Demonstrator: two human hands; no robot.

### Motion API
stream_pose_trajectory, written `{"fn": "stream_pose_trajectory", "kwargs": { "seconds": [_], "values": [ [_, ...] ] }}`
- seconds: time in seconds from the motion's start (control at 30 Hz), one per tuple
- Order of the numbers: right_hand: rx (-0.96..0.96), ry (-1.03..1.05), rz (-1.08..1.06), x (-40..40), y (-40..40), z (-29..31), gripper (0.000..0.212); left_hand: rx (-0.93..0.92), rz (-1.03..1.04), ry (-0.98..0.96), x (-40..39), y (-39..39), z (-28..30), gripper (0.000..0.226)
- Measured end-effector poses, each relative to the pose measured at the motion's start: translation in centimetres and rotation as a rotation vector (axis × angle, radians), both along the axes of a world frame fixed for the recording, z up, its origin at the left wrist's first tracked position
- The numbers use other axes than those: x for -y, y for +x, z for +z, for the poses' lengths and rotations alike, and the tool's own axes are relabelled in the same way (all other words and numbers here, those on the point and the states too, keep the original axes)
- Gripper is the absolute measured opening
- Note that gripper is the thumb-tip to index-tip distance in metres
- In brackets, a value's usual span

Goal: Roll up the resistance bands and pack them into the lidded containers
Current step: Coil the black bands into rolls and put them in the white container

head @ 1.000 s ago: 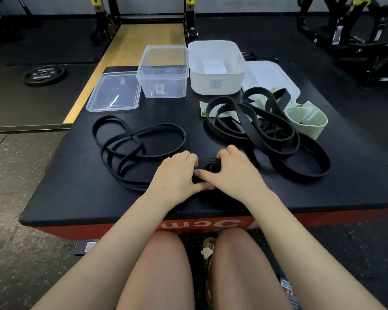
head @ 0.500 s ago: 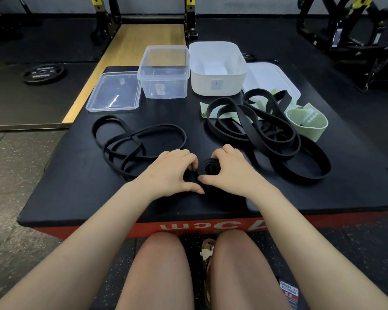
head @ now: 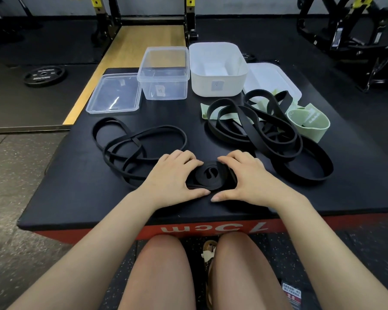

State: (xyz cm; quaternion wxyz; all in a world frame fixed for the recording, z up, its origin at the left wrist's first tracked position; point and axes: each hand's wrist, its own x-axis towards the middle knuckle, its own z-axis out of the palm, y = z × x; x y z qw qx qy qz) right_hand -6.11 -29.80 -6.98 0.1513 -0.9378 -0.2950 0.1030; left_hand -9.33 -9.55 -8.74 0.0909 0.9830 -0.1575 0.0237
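Item: black band coil (head: 210,175), lower centre of frame, partly wound, lying flat on the black platform (head: 76,186). Left hand (head: 172,175) and right hand (head: 246,175) cup it from either side, fingers curled round its rim, thumbs nearly meeting along the near edge. Its loose tail appears to run left into the thin black bands (head: 139,148). Right of centre: wide black bands (head: 266,135) heaped over green bands (head: 309,124). Upper centre: clear container (head: 164,74) and white container (head: 217,70), both open; clear lid (head: 114,92) at left, white lid (head: 271,79) at right. Step in hand: rolling. Next likely requires winding in the tail while keeping the coil tight.
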Motion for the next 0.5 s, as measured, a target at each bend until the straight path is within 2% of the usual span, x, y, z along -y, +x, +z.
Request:
{"fn": "stream_pose_trajectory", "kwargs": {
  "seconds": [0.1, 0.2, 0.33, 0.5],
  "values": [
    [0.023, -0.010, 0.011, -0.1, 0.0, -0.2, 0.103, 0.070, 0.060, -0.006, 1.1, -0.6, -0.5, 0.078],
    [-0.045, 0.003, 0.030, -0.2, 0.3, 0.3, 0.104, 0.099, 0.129, 0.004, 2.3, -1.1, -0.9, 0.077],
    [-0.127, 0.092, -0.044, -0.6, 1.1, 0.6, 0.082, 0.121, 0.207, 0.018, 3.4, -1.0, -0.8, 0.075],
    [0.040, 0.009, -0.125, -2.6, 1.1, 0.3, 0.061, 0.127, 0.215, 0.059, 3.8, -0.8, -0.8, 0.080]
  ]
}}
